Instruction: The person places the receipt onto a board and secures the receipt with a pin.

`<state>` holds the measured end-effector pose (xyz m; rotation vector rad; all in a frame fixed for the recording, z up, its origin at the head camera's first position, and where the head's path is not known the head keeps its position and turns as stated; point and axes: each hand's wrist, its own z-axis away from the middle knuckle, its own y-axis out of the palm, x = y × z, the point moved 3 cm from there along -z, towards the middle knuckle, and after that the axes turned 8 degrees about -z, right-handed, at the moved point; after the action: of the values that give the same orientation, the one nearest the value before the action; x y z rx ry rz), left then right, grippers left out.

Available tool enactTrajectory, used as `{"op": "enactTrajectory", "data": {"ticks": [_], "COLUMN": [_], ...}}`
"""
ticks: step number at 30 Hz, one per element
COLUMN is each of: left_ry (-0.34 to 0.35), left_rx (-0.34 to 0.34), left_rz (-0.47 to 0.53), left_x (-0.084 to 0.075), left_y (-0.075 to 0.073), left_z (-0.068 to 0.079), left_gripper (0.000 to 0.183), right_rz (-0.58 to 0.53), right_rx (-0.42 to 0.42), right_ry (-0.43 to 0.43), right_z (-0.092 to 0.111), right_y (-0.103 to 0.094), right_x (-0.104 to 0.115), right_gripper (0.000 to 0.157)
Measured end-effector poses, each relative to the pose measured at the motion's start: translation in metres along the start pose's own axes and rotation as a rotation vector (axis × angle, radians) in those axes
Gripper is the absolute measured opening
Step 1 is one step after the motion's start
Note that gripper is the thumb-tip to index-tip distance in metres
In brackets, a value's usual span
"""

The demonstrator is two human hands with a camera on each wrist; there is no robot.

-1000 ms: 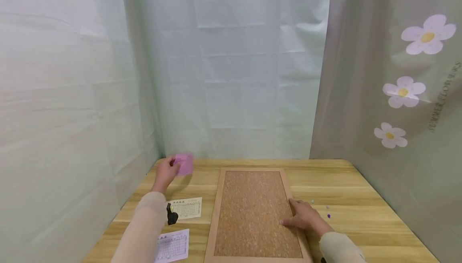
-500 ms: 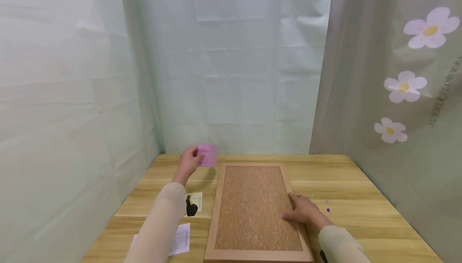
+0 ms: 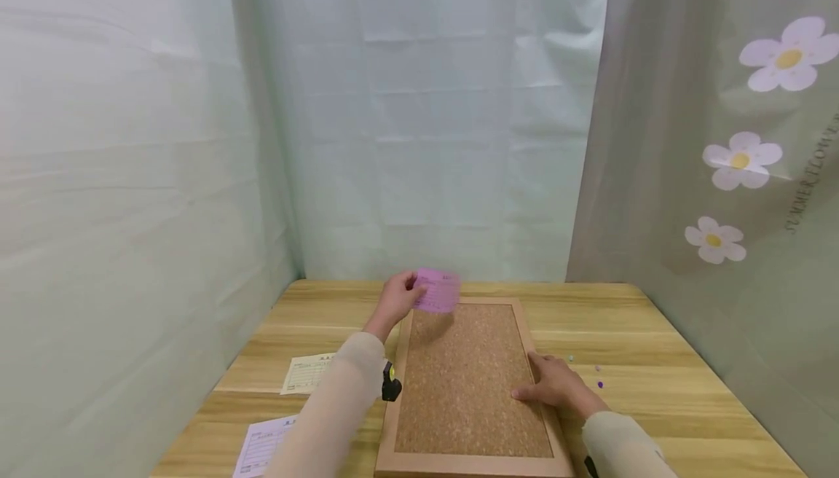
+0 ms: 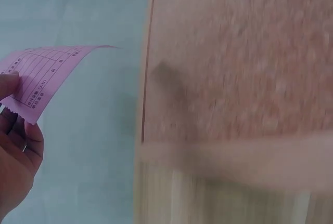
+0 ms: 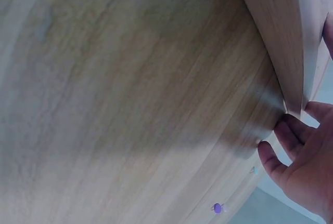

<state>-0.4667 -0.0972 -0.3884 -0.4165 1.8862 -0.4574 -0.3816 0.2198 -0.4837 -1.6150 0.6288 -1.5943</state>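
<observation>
My left hand (image 3: 395, 297) pinches the edge of a pink printed slip (image 3: 438, 291) between thumb and fingers, above the far left corner of the cork board (image 3: 472, 376). In the left wrist view the slip (image 4: 49, 70) bends, its perforated edge near the thumb. The wood-framed board lies on the table. My right hand (image 3: 557, 385) holds its right edge, thumb over the cork and fingers at the outer side. The right wrist view shows those fingers (image 5: 294, 135) against the frame's side (image 5: 281, 37).
A yellow slip (image 3: 306, 374) and a white slip (image 3: 264, 445) lie left of the board, partly behind the left sleeve. Small push pins, one purple (image 3: 600, 385), sit on the table (image 3: 655, 427) at right. Pale curtains (image 3: 432, 135) surround the table.
My left hand has carried the pink slip rightward from the table's far left to above the board. The right hand stays at the board's right edge.
</observation>
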Motion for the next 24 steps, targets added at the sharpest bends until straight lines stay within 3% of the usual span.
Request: {"op": "enactTrajectory", "data": {"ticks": [7, 14, 21, 24], "left_ry": [-0.007, -0.083, -0.145, -0.168], "left_rx": [0.075, 0.133, 0.093, 0.067], "left_rz": [0.078, 0.145, -0.037, -0.059], "left_x": [-0.011, -0.004, 0.016, 0.024], "left_y": [0.034, 0.057, 0.065, 0.067], "left_z": [0.007, 0.016, 0.019, 0.02], "left_gripper": [0.015, 0.014, 0.012, 0.012], "right_rz": [-0.014, -0.003, 0.001, 0.027], "right_rx": [0.005, -0.001, -0.011, -0.033], "right_ry": [-0.011, -0.034, -0.027, -0.045], "right_z": [0.004, 0.002, 0.0, 0.0], "right_y": [0.0, -0.002, -0.004, -0.004], "right_x": [0.001, 0.003, 0.004, 0.006], "right_gripper": [0.099, 0.099, 0.102, 0.103]}}
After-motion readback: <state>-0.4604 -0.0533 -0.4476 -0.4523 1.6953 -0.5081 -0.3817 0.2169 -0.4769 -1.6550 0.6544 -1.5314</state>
